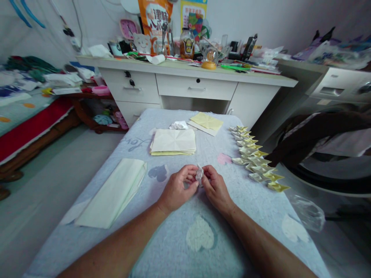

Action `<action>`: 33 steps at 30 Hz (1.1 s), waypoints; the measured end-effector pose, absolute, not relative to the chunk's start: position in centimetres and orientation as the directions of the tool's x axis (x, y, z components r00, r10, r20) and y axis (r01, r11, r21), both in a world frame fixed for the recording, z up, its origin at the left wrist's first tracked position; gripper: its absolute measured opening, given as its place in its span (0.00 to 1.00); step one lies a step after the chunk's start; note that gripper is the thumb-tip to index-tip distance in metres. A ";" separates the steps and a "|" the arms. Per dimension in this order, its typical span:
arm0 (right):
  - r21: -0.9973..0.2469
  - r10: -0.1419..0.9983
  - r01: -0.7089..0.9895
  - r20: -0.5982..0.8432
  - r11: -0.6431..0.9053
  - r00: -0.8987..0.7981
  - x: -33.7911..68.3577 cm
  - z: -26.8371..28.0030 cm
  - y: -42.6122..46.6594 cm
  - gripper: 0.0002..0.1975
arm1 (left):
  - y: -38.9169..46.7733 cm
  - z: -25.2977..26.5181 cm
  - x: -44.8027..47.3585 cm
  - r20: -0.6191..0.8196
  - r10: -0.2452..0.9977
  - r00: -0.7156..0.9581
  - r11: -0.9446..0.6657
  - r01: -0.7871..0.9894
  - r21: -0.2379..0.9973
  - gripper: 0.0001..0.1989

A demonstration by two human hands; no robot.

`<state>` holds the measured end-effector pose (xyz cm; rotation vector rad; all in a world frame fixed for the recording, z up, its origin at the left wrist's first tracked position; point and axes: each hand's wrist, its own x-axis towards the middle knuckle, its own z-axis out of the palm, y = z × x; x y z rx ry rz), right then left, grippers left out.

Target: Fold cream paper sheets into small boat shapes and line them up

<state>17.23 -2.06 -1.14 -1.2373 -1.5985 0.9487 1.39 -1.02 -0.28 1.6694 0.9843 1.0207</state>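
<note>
Between my two hands is a small piece of folded white paper (199, 174), raised over the middle of the cloth-covered table (162, 247). My left hand (181, 184) pinches it from the left with thumb and fingers. On its other side, my right hand (216, 187) grips it with the fingers bent. Beyond the hands lies a stack of creased white and yellow paper sheets (174, 139). Several folded paper boats (255, 154), white and yellow, stand in rows along the right side of the table.
Yellow and white sheets (206, 122) and a crumpled white tissue (179, 125) lie at the far side. A large folded pale paper (114, 193) rests at left. Behind stands a cluttered white desk (197, 83); a clear plastic bag (308, 212) hangs by the right edge.
</note>
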 end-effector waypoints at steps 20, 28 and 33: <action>-0.983 0.977 0.009 0.180 0.182 -0.117 17.3 -1.3 -1.7 0.03 | -0.1 -0.9 1.3 -0.029 0.946 0.324 0.104 -0.218 0.970 0.14; -0.986 0.976 0.000 0.166 0.167 -0.141 17.2 -1.3 -1.7 0.03 | 0.0 -1.2 1.3 -0.025 0.943 0.331 0.104 -0.222 0.970 0.13; -0.987 0.976 0.027 0.150 0.156 -0.157 17.2 -1.4 -1.7 0.02 | 0.0 -1.1 1.3 0.065 0.949 0.310 0.002 -0.210 0.978 0.09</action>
